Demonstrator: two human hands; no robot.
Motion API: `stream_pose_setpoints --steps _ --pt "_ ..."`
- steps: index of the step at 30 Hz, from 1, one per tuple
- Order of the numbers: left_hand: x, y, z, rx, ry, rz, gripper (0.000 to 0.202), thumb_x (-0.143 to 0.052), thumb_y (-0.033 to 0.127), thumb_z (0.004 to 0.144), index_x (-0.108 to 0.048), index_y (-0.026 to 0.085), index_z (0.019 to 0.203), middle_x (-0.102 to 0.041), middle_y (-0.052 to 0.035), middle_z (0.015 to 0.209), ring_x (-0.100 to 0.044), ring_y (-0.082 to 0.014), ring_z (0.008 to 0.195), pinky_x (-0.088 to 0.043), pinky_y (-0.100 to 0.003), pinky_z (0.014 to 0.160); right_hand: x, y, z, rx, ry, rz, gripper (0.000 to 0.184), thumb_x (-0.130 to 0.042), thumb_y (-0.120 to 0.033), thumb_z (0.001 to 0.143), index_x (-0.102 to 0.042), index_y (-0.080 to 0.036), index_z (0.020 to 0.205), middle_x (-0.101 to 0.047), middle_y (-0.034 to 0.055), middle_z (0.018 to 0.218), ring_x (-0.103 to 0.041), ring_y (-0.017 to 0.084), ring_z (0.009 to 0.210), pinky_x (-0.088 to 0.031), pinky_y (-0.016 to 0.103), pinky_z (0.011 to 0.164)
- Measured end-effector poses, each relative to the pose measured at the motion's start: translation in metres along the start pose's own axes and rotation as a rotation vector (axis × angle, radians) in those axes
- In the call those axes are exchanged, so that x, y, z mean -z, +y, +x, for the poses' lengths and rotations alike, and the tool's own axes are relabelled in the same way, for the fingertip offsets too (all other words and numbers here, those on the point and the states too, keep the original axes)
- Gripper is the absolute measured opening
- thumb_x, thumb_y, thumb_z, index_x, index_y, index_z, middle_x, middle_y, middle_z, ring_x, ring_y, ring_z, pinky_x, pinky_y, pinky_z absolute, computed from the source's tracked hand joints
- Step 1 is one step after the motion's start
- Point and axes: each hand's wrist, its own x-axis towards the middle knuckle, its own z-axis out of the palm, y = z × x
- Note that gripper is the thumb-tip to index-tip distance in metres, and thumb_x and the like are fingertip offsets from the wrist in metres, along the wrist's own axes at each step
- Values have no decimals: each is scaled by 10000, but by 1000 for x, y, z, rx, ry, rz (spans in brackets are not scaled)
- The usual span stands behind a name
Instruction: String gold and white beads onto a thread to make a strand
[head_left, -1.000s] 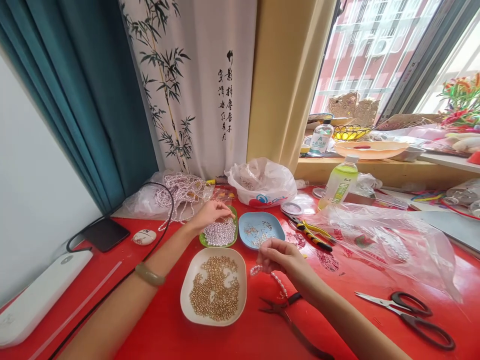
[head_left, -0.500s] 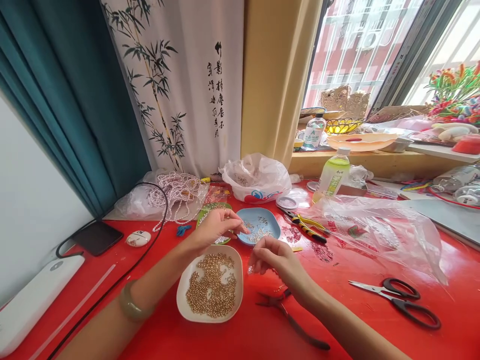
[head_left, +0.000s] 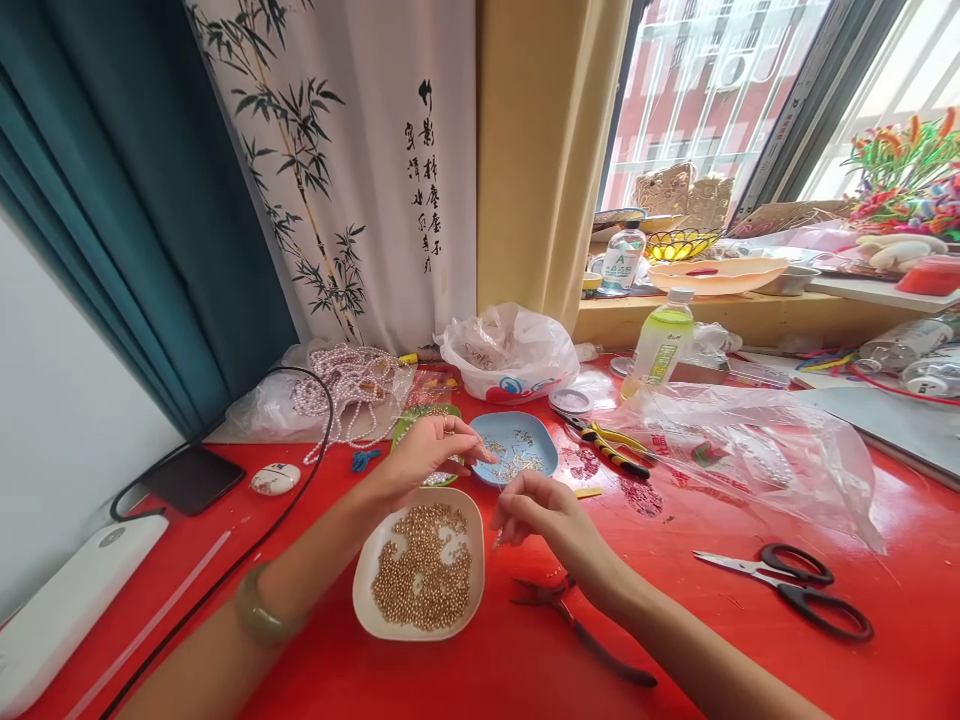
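My left hand (head_left: pixel 429 452) hovers over the green dish of pearl beads (head_left: pixel 417 414), its fingers pinched together on something too small to name, the fingertips near the blue dish (head_left: pixel 517 458) of small metal findings. My right hand (head_left: pixel 538 512) is closed in a pinch just right of the white dish (head_left: pixel 369 580) of gold beads, holding a short beaded strand that mostly hides under the palm. A green bangle (head_left: pixel 259 612) is on my left wrist.
Dark pliers (head_left: pixel 577 630) lie under my right forearm. Yellow-handled pliers (head_left: pixel 611 447), black scissors (head_left: pixel 787 580), a clear plastic bag (head_left: pixel 750 455), a white bag (head_left: pixel 510 355), pearl strands (head_left: pixel 345 385), a bottle (head_left: pixel 660 345), a phone (head_left: pixel 191 478) and cable lie on the red table.
My left hand left the pearl dish and came toward the blue dish, pinched. My right hand drew the beaded strand in under itself. The view shifted slightly.
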Motion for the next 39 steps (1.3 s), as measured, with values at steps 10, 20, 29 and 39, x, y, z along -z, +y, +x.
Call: stream_pose_setpoints --steps 10,20,29,39 --pt "-2 1 -2 11 -4 13 141 -540 276 685 -504 140 694 -653 -69 752 -572 -132 703 -424 -245 604 0 2 1 27 2 21 126 -508 -236 699 -480 -161 603 -616 -2 597 -547 81 483 -428 218 513" --pt "-3 4 -3 22 1 3 144 -534 273 690 -500 135 710 -653 -84 757 -568 -132 697 -431 -253 615 -1 2 0 23 15 22 126 -516 -243 692 -487 -164 598 -620 -4 597 -547 85 488 -433 229 528" --pt "-1 4 -3 31 -1 -3 152 -535 277 688 -501 133 722 -652 -94 766 -571 -141 715 -430 -258 616 0 2 0 39 23 20 131 -506 -238 701 -486 -164 594 -618 -2 603 -550 85 491 -432 223 521" --pt "-2 4 -2 28 -1 -1 143 -538 276 683 -505 138 701 -652 -86 757 -567 -137 711 -432 -250 609 0 2 0 20 25 36 136 -517 -244 698 -489 -164 592 -621 -3 602 -546 84 490 -426 226 526"
